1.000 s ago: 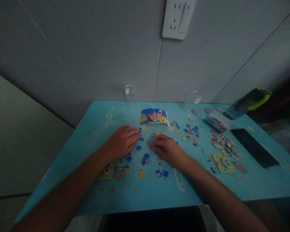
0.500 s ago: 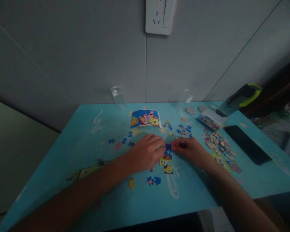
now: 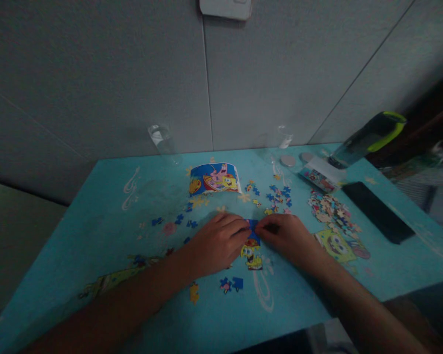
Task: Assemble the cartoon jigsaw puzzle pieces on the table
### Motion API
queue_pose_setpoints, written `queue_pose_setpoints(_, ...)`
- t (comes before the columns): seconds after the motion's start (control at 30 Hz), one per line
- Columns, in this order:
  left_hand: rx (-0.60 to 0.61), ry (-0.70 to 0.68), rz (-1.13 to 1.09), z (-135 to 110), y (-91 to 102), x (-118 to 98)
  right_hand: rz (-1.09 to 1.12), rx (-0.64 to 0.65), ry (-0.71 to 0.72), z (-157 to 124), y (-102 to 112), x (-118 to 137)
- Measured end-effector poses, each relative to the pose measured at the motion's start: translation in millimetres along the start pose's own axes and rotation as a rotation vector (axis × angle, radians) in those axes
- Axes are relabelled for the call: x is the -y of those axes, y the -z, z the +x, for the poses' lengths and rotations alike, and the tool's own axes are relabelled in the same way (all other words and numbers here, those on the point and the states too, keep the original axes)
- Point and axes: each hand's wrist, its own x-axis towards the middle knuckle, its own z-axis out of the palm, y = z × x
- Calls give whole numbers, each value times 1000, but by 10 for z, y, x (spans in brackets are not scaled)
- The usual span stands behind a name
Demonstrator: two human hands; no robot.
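Observation:
A small joined section of jigsaw puzzle (image 3: 251,256), with a yellow cartoon face and a brown hat, lies on the table between my hands. Blue puzzle pieces (image 3: 254,227) form its top end. My right hand (image 3: 286,237) pinches the right edge of a blue piece there between thumb and fingertips. From the other side, my left hand (image 3: 225,242) closes its curled fingers on the blue part's left edge; its thumb is hidden. Just below lie a joined pink-and-blue piece (image 3: 225,285), a blue piece (image 3: 237,283) and a yellow piece (image 3: 194,292).
A picture card (image 3: 214,179) lies behind my hands. Loose pieces (image 3: 278,196) and a mixed pile (image 3: 332,211) lie to the right, near a dark phone-like slab (image 3: 378,211). Clear cylinders (image 3: 164,143) and a bottle (image 3: 365,141) stand at the back.
The blue piece has come down against the section's top, closing the gap seen earlier. Both hands stay around it, and the camera view has tilted downward.

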Motion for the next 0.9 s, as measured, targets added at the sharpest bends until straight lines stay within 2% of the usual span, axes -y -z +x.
queue_pose_setpoints(0.2, 9, -15, 24, -4, -1, -1, -58, -4, -3, -8, 1, 69)
queue_pose_setpoints(0.43, 51, -22, 70, -1, -1, -6, -42, -27, -21, -4, -16, 14)
queue_pose_setpoints(0.6, 36, -26, 71, 1, -5, -8, -34, -42, -9, 14, -10, -26)
queue_pose_setpoints(0.9, 47, -34, 123, 8, -6, -26, -30, -13, -17, 46, -16, -59)
